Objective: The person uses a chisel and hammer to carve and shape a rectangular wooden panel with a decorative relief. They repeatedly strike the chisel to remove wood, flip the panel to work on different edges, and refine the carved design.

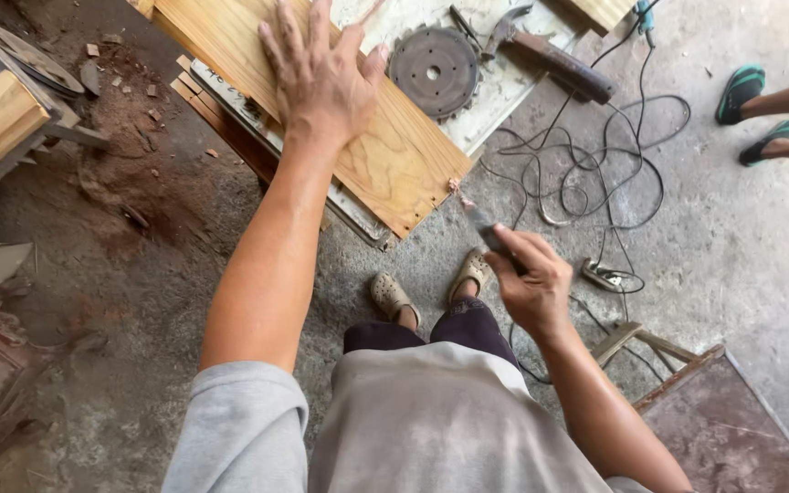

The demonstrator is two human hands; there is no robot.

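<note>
Head view: left hand (321, 82) spread flat on plank (394, 164); right hand (531, 288) gripping blurred tool (481, 224) near plank's end, work unfinished.

The left hand (323, 78) lies flat, fingers (287, 32) spread, on a wooden plank (394, 164) on the worktop (495, 91). At five o'clock from it, the right hand (530, 281) grips a blurred tool (481, 219). A circular saw blade (433, 70) and hammer (550, 55) lie at two o'clock.
</note>
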